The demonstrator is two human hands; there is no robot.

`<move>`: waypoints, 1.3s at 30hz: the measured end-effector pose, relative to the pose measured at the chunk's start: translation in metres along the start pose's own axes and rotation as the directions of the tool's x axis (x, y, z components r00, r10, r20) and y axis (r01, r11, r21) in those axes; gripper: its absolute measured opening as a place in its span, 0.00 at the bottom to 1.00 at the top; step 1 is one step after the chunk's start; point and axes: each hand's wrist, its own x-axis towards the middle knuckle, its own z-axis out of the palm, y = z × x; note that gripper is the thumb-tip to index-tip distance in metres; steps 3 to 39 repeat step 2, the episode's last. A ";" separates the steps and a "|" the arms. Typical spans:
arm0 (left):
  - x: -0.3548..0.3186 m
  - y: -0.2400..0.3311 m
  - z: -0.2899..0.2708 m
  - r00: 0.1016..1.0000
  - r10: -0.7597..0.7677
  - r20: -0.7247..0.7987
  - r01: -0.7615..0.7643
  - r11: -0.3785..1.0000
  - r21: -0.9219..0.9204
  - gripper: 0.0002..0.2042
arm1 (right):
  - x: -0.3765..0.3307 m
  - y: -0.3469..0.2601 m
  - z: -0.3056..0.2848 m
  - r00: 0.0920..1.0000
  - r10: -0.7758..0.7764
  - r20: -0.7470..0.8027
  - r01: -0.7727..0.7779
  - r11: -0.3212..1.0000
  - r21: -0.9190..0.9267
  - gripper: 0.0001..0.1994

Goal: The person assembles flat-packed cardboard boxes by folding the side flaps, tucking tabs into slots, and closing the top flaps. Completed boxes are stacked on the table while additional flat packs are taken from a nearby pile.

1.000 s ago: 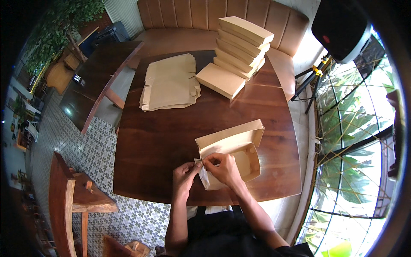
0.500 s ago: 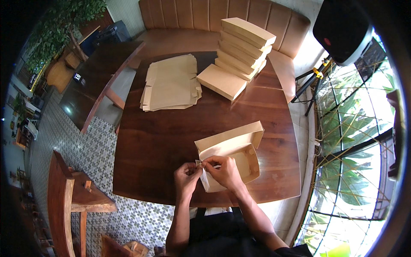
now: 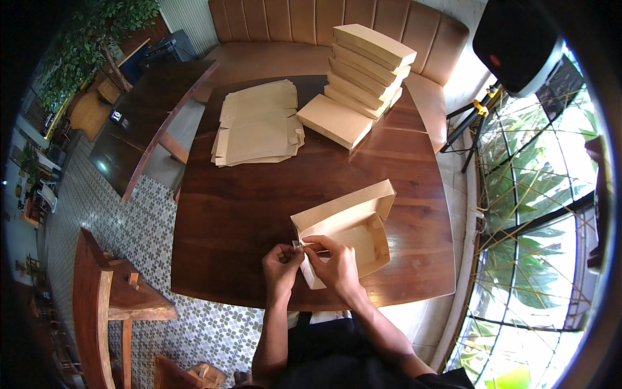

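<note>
An open brown cardboard box (image 3: 378,236) lies near the front edge of the wooden table, its hinged lid (image 3: 346,203) raised on the far side. At its left corner, my left hand (image 3: 282,267) pinches a small cardboard tab with thumb and fingertips. Right beside it, my right hand (image 3: 335,264) has its fingers closed on the same corner, reaching over the near left part of the box. The fingers partly hide how the tab and walls meet there.
Flat unfolded cardboard sheets (image 3: 256,126) are piled at the far left of the wooden table (image 3: 240,220). Several closed boxes (image 3: 372,59) stand stacked at the far right, with one box (image 3: 335,120) in front. A brown bench (image 3: 278,58) runs behind; a window (image 3: 525,259) is at right.
The box has shifted slightly left and away from me. Both hands stay at its left corner, and the right fingers have moved a little over it.
</note>
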 end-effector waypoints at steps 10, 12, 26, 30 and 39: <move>0.000 0.002 -0.005 1.000 -0.003 0.004 0.003 0.995 -0.099 0.07 | 0.006 0.013 -0.001 0.993 0.058 0.102 -0.087 0.949 0.303 0.12; 0.000 0.002 -0.005 1.000 -0.003 0.004 0.003 0.995 -0.099 0.07 | 0.006 0.013 -0.001 0.993 0.058 0.102 -0.087 0.949 0.303 0.12; 0.000 0.002 -0.005 1.000 -0.003 0.004 0.003 0.995 -0.099 0.07 | 0.006 0.013 -0.001 0.993 0.058 0.102 -0.087 0.949 0.303 0.12; 0.000 0.002 -0.005 1.000 -0.003 0.004 0.003 0.995 -0.099 0.07 | 0.006 0.013 -0.001 0.993 0.058 0.102 -0.087 0.949 0.303 0.12; 0.000 0.002 -0.005 1.000 -0.003 0.004 0.003 0.995 -0.099 0.07 | 0.006 0.013 -0.001 0.993 0.058 0.102 -0.087 0.949 0.303 0.12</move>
